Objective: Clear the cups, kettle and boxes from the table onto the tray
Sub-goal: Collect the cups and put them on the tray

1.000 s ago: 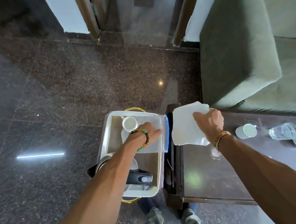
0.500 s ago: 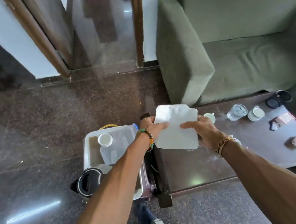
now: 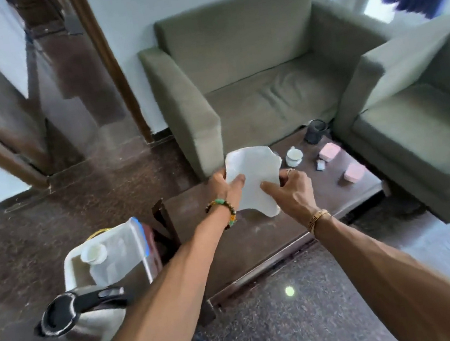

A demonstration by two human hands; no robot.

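Head view: the left hand [image 3: 225, 186] and right hand [image 3: 291, 193] both pinch a floppy white cloth [image 3: 251, 179] above the dark wooden table [image 3: 257, 236]. One white cup [image 3: 293, 156], two pink boxes [image 3: 330, 151] and a dark round holder [image 3: 316, 130] sit on the table. On the white plastic tray [image 3: 70, 271] at left stand one steel kettle [image 3: 82, 316] with a black lid and one white cup [image 3: 94, 253].
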